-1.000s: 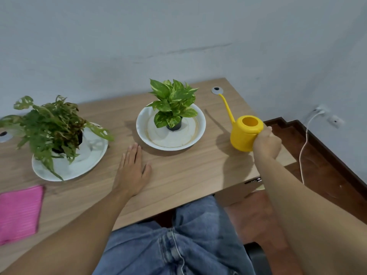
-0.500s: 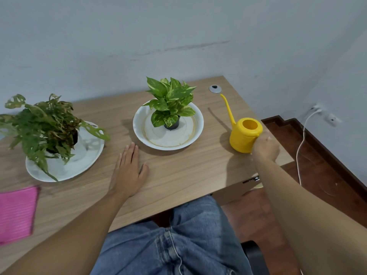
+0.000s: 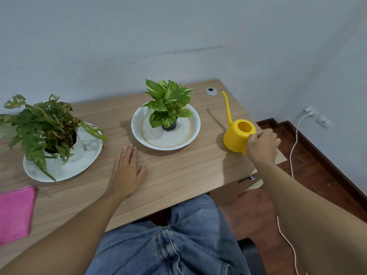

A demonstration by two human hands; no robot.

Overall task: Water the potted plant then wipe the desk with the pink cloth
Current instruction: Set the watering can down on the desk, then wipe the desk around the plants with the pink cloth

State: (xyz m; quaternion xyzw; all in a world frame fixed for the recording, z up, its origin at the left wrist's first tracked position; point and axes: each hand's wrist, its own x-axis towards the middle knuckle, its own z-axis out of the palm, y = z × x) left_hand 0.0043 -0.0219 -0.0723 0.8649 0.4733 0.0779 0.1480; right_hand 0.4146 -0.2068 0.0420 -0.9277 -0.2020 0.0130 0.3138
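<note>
Yellow watering can (image 3: 239,135) gripped at its handle by the right hand (image 3: 263,144); left hand (image 3: 127,171) flat on desk (image 3: 188,171).

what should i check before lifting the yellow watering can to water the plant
1. Right hand closed on the handle of the yellow watering can: cannot tell, the hand hides the handle.
2. Can upright on the desk: ok.
3. Can away from the desk's edge: not ok, it stands near the right edge.
4. Path to the potted plant in its white dish: ok, bare desk between.
5. Left hand out of the way: ok, flat on the desk in front of the dish.
6. Pink cloth ready for wiping: ok, lying at the far left.
</note>
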